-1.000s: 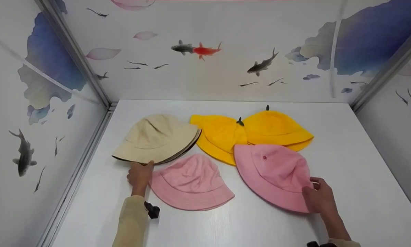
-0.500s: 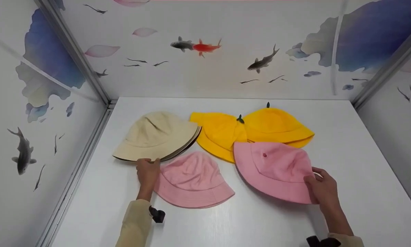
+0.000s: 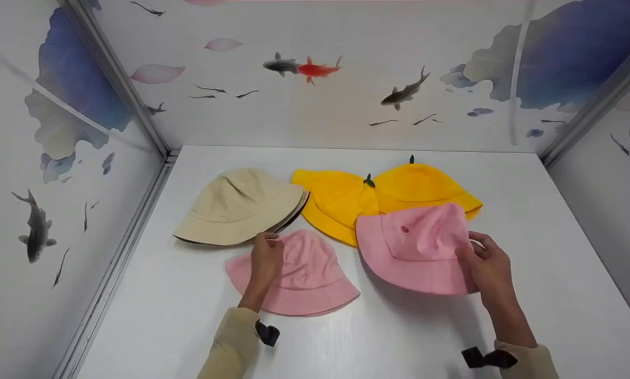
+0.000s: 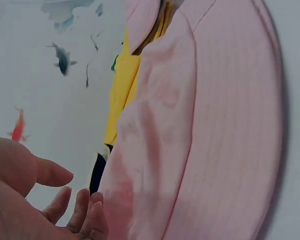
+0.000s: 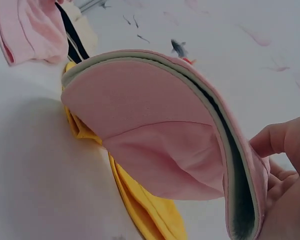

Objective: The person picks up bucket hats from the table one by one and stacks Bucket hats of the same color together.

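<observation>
My right hand (image 3: pixel 491 266) pinches the brim of a deeper pink bucket hat (image 3: pixel 420 247) with a small red mark on its crown. The hat's near side is raised off the table; the right wrist view shows pale and dark layers between its pink brim edges (image 5: pixel 155 55). My left hand (image 3: pixel 267 258) is over the crown of a lighter pink bucket hat (image 3: pixel 312 268), close to the brim of a beige bucket hat (image 3: pixel 241 205). In the left wrist view its thumb and loosely bent fingers (image 4: pixel 80 210) are apart, holding nothing.
Two yellow hats (image 3: pixel 341 200) with small green leaf tips lie side by side at the back, partly behind the raised pink hat. Dark-edged layers show under the beige brim. White panels (image 3: pixel 346 121) painted with fish enclose the white table (image 3: pixel 336 352) at back and sides.
My left hand has left the beige brim and moved right, over the lighter pink hat. My right hand has risen and moved away from me, lifting the deeper pink hat's near side.
</observation>
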The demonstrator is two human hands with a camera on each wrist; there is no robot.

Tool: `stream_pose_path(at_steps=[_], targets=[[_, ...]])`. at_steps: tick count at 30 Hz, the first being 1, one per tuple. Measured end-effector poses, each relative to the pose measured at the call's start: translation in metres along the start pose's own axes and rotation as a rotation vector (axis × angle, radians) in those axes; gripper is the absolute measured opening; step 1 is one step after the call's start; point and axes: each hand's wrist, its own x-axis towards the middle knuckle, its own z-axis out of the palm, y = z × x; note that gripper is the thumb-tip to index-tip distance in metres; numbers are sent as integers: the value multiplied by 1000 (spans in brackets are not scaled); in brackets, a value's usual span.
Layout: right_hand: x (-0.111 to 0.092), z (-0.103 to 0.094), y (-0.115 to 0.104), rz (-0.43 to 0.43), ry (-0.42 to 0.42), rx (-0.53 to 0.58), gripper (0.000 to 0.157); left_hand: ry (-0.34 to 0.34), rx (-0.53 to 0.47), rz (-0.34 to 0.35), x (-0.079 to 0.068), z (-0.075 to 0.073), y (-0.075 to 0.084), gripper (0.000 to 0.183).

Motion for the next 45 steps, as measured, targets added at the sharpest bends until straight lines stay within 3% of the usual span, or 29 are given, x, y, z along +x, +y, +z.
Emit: stream_pose_path(at_steps=[3,10,18,21,27,30,33,38,41,45], targets=[[-3,2,-9,-49,-1,31,47,-58,-11,7,-9,15,5,25],[-11,14,-22,-191,-40,182,39,-285,-199,-135,-29,41,13,40],[-17,30,-36,-345,-127,265,39,-491,-379,-229,-42,69,12,52],[-19,33,-39,-398,-154,286,38,-558,-504,-282,-46,81,15,63],[-24,37,-40,-509,-195,300,36,-694,-779,-466,-49,103,16,78],[-26,38,-40,-549,-219,293,35,-733,-903,-517,-49,111,15,85],[-28,39,-40,-576,-250,288,34,-717,-1022,-540,-46,114,11,89],[-29,36,-36,-594,-286,352,34,-620,-1186,-550,-40,111,6,82],[-27,33,-32,-591,-302,379,34,-537,-1239,-483,-34,107,7,65],[-22,30,-24,-566,-329,357,35,-415,-1201,-398,-25,97,10,50]])
